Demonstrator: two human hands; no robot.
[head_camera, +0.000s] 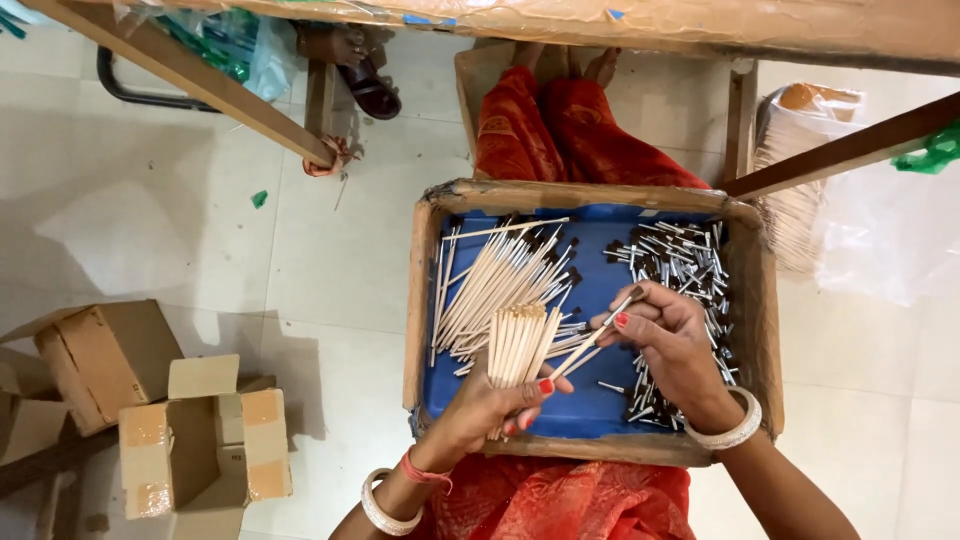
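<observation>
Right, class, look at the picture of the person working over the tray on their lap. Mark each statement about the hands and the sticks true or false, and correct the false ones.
1. The left hand grips a bundle of pale sticks. True.
2. The right hand is empty. False: it holds a single stick with a dark tip, between its fingers.
3. The cardboard tray has a red lining. False: the lining is blue.
4. A loose heap of sticks lies in the left part of the tray. True.
5. The small dark-tipped pieces lie on the floor beside the tray. False: they lie inside the tray, in its right part.
</observation>
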